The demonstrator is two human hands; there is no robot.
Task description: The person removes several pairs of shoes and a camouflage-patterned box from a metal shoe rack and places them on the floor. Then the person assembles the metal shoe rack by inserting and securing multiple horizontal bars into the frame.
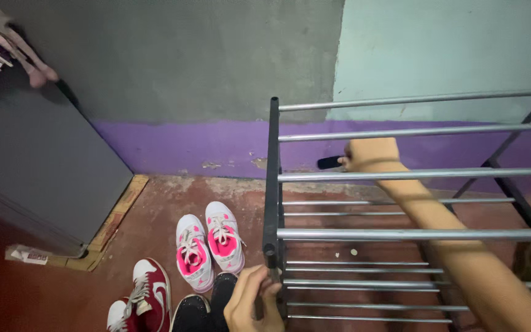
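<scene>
Right at the near corner post of the metal shoe rack (401, 233), my left hand (254, 301) is wrapped around it. Right hand (370, 154) reaches through the bars, gripping a small black tool (330, 162). Just left of the left hand: pink-white sneakers (210, 249), red pair (145, 298), black pair (207, 307), all on the floor (155, 209).

The metal shoe rack (339, 233) fills the right side; its horizontal bars leave narrow gaps, and the right hand (371, 154) reaches between two upper ones. Open red floor (155, 209) lies left of it, bounded by pink-and-white sneakers (210, 246), red sneakers (142, 298) and a grey cabinet (38, 166).
</scene>
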